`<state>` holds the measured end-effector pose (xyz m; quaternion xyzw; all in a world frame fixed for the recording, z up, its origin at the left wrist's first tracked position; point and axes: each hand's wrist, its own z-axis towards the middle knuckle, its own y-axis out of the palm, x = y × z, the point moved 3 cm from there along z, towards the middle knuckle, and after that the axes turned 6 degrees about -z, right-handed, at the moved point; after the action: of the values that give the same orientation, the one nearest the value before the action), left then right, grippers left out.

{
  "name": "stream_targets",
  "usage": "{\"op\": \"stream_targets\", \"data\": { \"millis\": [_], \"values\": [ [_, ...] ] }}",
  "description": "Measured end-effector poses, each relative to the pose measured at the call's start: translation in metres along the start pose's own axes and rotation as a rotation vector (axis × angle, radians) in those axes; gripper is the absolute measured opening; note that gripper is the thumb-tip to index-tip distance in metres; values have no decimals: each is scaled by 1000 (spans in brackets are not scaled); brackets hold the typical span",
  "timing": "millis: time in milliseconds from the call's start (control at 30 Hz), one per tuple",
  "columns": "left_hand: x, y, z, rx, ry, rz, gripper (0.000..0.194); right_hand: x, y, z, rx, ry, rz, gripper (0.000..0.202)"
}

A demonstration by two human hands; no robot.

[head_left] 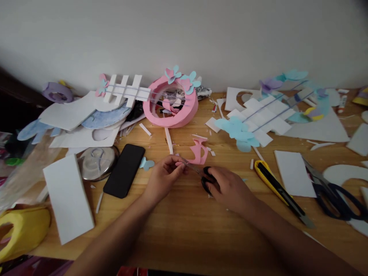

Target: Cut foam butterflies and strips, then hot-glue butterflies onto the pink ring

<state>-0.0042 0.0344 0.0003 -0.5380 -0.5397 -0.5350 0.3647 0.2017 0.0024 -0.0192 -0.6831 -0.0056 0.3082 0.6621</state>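
In my right hand (227,188) is a small pair of scissors (206,180) with black handles, its blades pointing left toward my other hand. My left hand (165,174) pinches a small piece of pink paper (180,164) at the blade tips; most of that piece is covered by the fingers. Just beyond the blades lies a pink paper offcut (199,151) with curved cut-outs. A light blue paper butterfly (147,164) rests on the table left of my left hand.
A black phone (124,170) lies at left, near a white board piece (68,199). Behind stands a pink ring with paper butterflies (149,111). At right are a yellow utility knife (278,189), large scissors (335,195) and a white-and-blue paper model (255,119). Paper scraps are scattered around.
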Motion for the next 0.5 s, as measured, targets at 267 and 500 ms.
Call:
{"op": "stream_targets", "data": {
  "millis": [267, 500],
  "values": [
    [-18, 0, 1, 36, -120, -334, 22, 1, 1, 0, 4, -1, -5, 15],
    [-26, 5, -1, 93, -130, -489, 23, 2, 3, 1, 21, 11, 0, 15]
  ]
}}
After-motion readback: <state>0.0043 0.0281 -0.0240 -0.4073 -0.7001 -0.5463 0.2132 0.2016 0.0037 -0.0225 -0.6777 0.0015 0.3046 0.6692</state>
